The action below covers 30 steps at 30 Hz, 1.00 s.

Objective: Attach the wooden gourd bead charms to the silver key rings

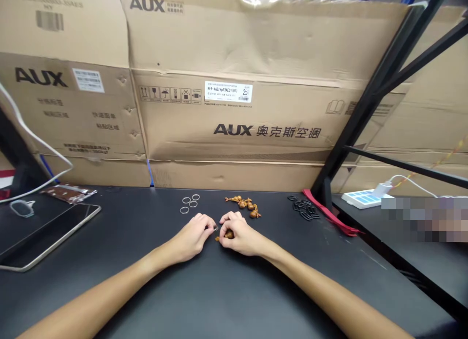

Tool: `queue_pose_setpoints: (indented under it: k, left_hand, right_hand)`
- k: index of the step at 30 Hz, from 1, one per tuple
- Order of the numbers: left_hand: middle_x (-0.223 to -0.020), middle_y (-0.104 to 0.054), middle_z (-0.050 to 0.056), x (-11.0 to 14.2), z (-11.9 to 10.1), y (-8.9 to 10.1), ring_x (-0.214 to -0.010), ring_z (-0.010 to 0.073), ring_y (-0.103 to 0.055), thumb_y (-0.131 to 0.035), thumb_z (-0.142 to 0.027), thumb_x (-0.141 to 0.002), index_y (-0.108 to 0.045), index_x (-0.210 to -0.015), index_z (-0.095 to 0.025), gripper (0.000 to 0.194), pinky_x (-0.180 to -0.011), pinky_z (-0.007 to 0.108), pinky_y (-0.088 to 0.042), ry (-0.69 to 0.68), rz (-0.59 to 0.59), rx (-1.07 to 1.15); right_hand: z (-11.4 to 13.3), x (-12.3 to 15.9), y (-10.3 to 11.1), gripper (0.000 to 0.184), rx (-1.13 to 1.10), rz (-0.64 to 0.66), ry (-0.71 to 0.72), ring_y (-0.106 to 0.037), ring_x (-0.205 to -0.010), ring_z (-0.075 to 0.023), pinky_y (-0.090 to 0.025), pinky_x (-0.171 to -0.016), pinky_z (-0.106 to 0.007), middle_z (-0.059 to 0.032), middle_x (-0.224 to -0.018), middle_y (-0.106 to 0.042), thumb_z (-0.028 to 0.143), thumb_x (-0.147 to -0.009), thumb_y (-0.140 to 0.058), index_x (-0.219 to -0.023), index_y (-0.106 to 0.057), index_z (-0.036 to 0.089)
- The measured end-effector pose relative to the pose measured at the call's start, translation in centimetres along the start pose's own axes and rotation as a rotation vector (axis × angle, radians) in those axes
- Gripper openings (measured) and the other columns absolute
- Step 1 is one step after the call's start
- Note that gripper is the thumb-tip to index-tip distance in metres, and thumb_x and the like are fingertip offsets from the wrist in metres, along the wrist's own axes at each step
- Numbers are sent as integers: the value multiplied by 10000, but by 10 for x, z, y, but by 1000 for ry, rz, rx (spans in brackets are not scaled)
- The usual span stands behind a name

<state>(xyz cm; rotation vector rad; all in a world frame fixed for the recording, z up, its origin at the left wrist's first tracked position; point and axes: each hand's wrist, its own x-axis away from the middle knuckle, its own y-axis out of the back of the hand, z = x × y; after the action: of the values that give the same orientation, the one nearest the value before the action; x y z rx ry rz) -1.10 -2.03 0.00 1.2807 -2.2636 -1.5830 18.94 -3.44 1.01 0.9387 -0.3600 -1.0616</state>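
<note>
Just left of the desk's middle, my left hand (pixel 194 237) is closed, pinching a small silver key ring (pixel 215 228) of which only an edge shows. Close beside it, my right hand (pixel 242 235) has its fingers wrapped round a brown gourd charm (pixel 229 234) with an orange cord end. The ring and the charm are near each other; fingers hide whether they touch. Beyond my left hand lie several silver key rings (pixel 193 204). A small group of similar brown gourd charms (pixel 253 213) with cords lies beyond my right hand.
Several black oval pieces (pixel 306 209) lie at the right, by a red strap (pixel 329 217) and a black metal frame (pixel 360 95). A tablet (pixel 47 236) and a brown packet (pixel 69 192) are at left. Cardboard boxes (pixel 234 149) wall the back; a power strip (pixel 360 199) sits right.
</note>
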Motion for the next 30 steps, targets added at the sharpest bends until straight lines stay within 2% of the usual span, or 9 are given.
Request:
queue_pose_setpoints:
  k: [4,12,21,30]
  left_hand:
    - [-965,-584,54,0,0,0,-894,188,-527,-332,-243,-968,-506,-879,-199,200,-812,337,-454,6,0,4]
    - [-959,-579,52,0,-1,1,-885,181,-514,-340,-230,-964,-518,-907,-195,190,-817,340,-450,1,3,27]
    - [-945,-582,53,1,3,-1,-879,189,-513,-354,-226,-954,-518,-906,-196,174,-808,347,-449,-2,0,20]
    - [-928,-585,45,0,0,1,-861,182,-524,-358,-230,-957,-527,-903,-195,181,-798,331,-449,15,-3,19]
  right_hand:
    - [2,2,-1,100,4,-3,13,-465,-1011,-221,-369,-933,-418,-62,-1041,-529,79,-715,-650,-690,-634,175]
    - [-5,1,-7,90,-131,-141,82,-488,-1038,-201,-379,-947,-393,-66,-1067,-534,187,-847,-586,-759,-608,186]
    - [-4,1,-10,79,-99,-183,73,-500,-1002,-202,-370,-950,-420,-57,-1028,-546,162,-804,-621,-736,-589,186]
    - [-2,2,-11,104,-91,-203,102,-472,-960,-187,-399,-911,-381,-49,-1010,-550,155,-803,-620,-715,-573,185]
